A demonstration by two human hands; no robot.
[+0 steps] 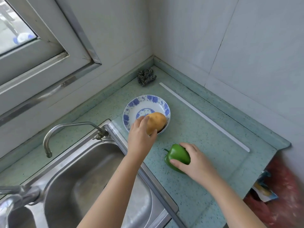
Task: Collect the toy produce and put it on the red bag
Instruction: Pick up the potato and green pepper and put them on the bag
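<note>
A tan toy potato [157, 121] lies in a blue-and-white bowl [144, 102] on the green countertop. My left hand [140, 137] wraps its fingers around the potato's near end. A green toy bell pepper [177, 154] lies on the counter, nearer to me and to the right of the bowl. My right hand [195, 162] grips the pepper from the right, thumb on its near side. The red bag [286, 191] sits below the counter's right end, blurred, with a blue and yellow packet on it.
A steel sink [92, 178] with a curved tap [49, 140] fills the lower left. A metal scouring pad [146, 76] lies in the back corner. A white strip [204, 116] runs along the counter by the right wall. A window is at upper left.
</note>
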